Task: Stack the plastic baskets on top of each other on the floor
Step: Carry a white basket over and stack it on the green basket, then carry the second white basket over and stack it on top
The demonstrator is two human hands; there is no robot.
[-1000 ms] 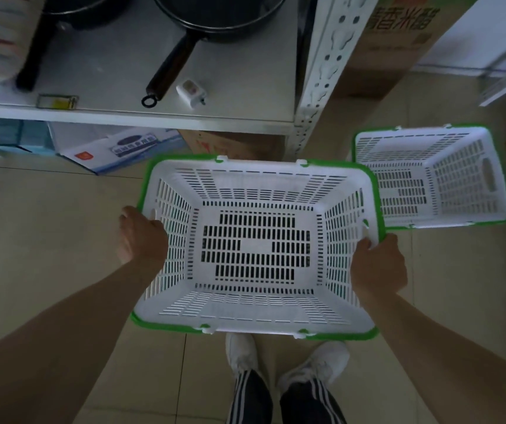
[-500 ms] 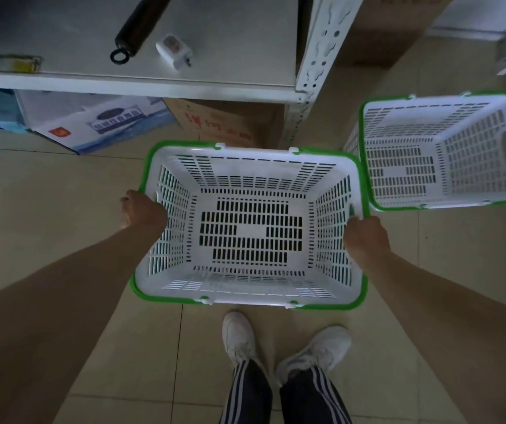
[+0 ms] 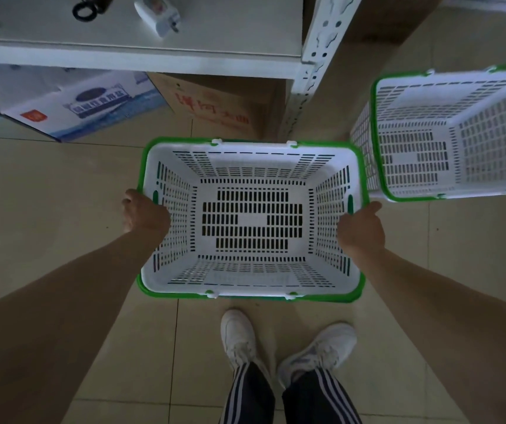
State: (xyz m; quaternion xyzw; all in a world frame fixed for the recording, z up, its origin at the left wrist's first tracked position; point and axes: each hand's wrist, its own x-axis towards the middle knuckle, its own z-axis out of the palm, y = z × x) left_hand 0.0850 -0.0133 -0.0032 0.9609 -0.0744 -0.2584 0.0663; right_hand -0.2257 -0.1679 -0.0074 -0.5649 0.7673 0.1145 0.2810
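I hold a white slotted plastic basket (image 3: 251, 289) with a green rim in front of me, mouth up, low over the tiled floor. My left hand (image 3: 143, 214) grips its left rim and my right hand (image 3: 360, 229) grips its right rim. A second basket (image 3: 459, 133) of the same kind stands on the floor to the right, its left rim just beside the held basket's far right corner. Both baskets have nothing in them.
A white metal shelf (image 3: 141, 58) with a perforated upright post (image 3: 310, 78) stands ahead, with a small white plug (image 3: 158, 13) on it. Cardboard boxes (image 3: 215, 102) and a blue-white box (image 3: 74, 102) sit under it. My white shoes (image 3: 239, 338) are just behind the held basket.
The held basket has gone down and away from the camera, shrinking in view. The view has tilted downward, so the shelf and the second basket have slid up and right.
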